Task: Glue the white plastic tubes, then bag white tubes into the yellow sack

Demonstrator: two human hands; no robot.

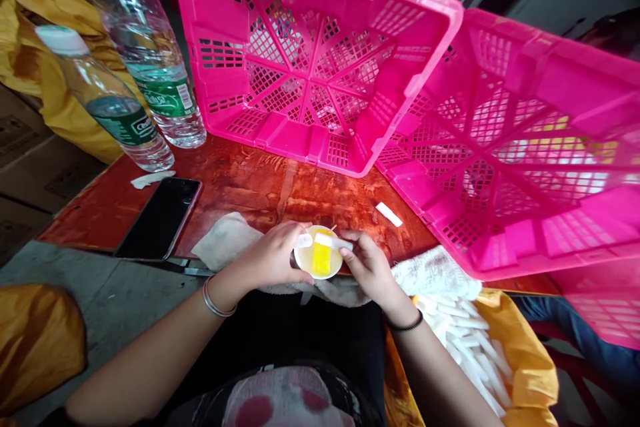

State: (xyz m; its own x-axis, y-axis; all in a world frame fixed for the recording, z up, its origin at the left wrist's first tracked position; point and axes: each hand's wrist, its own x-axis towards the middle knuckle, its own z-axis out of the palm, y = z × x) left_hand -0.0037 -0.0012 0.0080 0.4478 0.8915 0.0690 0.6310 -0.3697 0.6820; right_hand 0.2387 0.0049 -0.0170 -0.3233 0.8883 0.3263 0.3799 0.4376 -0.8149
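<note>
A small white bowl [303, 263] sits at the table's near edge between my hands, with a bright yellow block-like thing [321, 259] in it and a thin stick [333, 230] at its far rim. My left hand [277, 255] curves round the bowl's left side, a small translucent white piece [303, 240] at its fingertips; whether the fingers also grip the bowl I cannot tell. Over the bowl's right side, my right hand [369, 269] pinches a slim whitish tube-like piece [341, 243], its end above the yellow thing. Under the bowl lies a pale cloth [227, 240].
Two pink plastic crates [280, 140] [450, 213] stand tilted across the table's back and right. At left are two water bottles [167, 107] [117, 123] and a phone [160, 220]. A white strip [389, 213] lies right. Below, a yellow sack [530, 373] holds several white tube-like pieces [467, 340].
</note>
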